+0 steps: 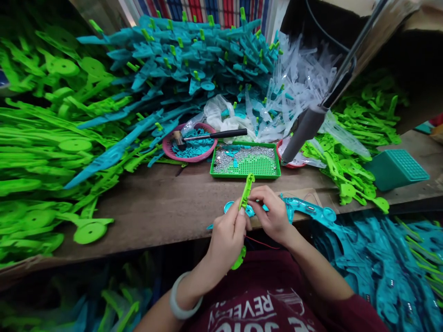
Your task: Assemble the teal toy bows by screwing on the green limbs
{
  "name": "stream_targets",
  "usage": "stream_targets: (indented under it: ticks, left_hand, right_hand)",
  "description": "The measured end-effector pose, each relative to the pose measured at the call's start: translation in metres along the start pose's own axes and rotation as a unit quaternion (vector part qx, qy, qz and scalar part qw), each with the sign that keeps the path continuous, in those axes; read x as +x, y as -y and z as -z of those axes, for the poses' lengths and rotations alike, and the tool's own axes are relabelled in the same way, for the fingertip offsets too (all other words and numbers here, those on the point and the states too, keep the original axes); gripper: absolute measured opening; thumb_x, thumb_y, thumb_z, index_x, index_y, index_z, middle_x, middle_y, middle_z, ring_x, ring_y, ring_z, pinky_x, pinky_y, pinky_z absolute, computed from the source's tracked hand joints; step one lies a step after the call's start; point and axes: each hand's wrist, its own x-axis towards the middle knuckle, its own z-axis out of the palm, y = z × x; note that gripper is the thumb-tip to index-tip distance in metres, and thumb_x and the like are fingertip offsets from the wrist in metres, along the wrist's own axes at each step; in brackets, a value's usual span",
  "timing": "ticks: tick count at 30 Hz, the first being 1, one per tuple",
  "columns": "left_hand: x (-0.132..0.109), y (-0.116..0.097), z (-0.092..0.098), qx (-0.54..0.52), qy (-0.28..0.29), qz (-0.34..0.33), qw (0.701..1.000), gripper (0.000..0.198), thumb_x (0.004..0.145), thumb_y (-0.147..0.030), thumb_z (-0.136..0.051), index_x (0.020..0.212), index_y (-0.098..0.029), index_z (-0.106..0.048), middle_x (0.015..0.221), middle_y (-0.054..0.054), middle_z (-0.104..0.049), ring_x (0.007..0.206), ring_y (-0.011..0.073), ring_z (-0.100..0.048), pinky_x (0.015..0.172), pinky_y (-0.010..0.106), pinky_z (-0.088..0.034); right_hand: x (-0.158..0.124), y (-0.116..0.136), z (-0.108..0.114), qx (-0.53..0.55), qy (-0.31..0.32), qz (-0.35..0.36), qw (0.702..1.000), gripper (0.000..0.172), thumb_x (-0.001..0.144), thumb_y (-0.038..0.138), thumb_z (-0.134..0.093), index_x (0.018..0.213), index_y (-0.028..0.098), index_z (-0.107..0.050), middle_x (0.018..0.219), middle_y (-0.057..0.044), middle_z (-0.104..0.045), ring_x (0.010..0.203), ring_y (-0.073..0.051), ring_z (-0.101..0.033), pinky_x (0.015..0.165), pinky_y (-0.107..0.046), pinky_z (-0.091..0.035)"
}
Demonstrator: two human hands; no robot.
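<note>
My left hand (pixel 226 237) is wrapped round a long bright-green plastic part (pixel 247 190), held tilted upright, its lower end showing below the fist. Close beside it, my right hand (pixel 273 213) has thumb and finger pinched together at the part's edge; whatever is between them is too small to make out. Beneath both hands a turquoise plastic piece (pixel 308 208) lies along the bench's front edge, partly hidden by the hands. Just beyond them is a green perforated tray (pixel 245 175) of small metal pieces with a few turquoise bits.
A hammer (pixel 228 133) rests across a pink basket (pixel 168 154) of small turquoise pieces. Green parts (pixel 38 143) pile up left, turquoise parts (pixel 207 60) behind, clear plastic pieces (pixel 304 69) back right. A grey-handled tool (pixel 304 131) hangs over a red basket (pixel 299 163). A teal container (pixel 391 173) stands right.
</note>
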Motion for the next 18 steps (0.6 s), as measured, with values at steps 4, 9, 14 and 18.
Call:
stream_targets:
  ticks: [4, 9, 14, 18]
  left_hand:
    - [0.000, 0.001, 0.001, 0.049, 0.007, -0.024, 0.998, 0.037, 0.099, -0.028, -0.038, 0.125, -0.016, -0.062, 0.054, -0.005, -0.053, 0.050, 0.0144, -0.054, 0.054, 0.026, -0.042]
    - [-0.001, 0.002, 0.002, 0.094, 0.018, -0.059, 0.994, 0.031, 0.099, -0.024, -0.037, 0.114, -0.016, -0.063, 0.061, -0.004, -0.058, 0.051, 0.0126, -0.054, 0.055, 0.024, -0.043]
    - [-0.004, 0.003, 0.002, 0.094, 0.020, -0.081, 0.992, 0.024, 0.100, -0.022, -0.037, 0.100, -0.018, -0.061, 0.060, -0.005, -0.058, 0.049, 0.0109, -0.052, 0.055, 0.023, -0.044]
    - [-0.011, 0.005, 0.000, 0.099, 0.024, -0.099, 0.990, 0.024, 0.099, -0.023, -0.037, 0.099, -0.018, -0.061, 0.064, -0.003, -0.060, 0.052, 0.0115, -0.055, 0.058, 0.023, -0.046]
  right_hand:
    - [-0.001, 0.002, 0.002, 0.037, -0.005, -0.026, 0.999, 0.007, 0.095, 0.018, -0.058, 0.095, 0.020, -0.064, 0.092, -0.005, -0.066, 0.086, -0.016, -0.063, 0.071, -0.030, -0.055]
    - [-0.007, 0.000, -0.001, 0.150, -0.011, -0.131, 0.980, 0.006, 0.091, 0.026, -0.065, 0.088, 0.021, -0.065, 0.089, -0.003, -0.064, 0.079, -0.014, -0.061, 0.066, -0.027, -0.054]
    - [-0.011, -0.006, -0.009, 0.331, -0.012, -0.277, 0.902, 0.029, 0.079, 0.037, -0.078, 0.096, 0.024, -0.058, 0.084, 0.002, -0.060, 0.067, -0.011, -0.057, 0.053, -0.022, -0.051]
    - [-0.015, -0.009, -0.008, 0.392, 0.048, -0.319, 0.862, 0.034, 0.078, 0.040, -0.078, 0.104, 0.023, -0.064, 0.094, -0.001, -0.062, 0.077, -0.012, -0.059, 0.059, -0.022, -0.050]
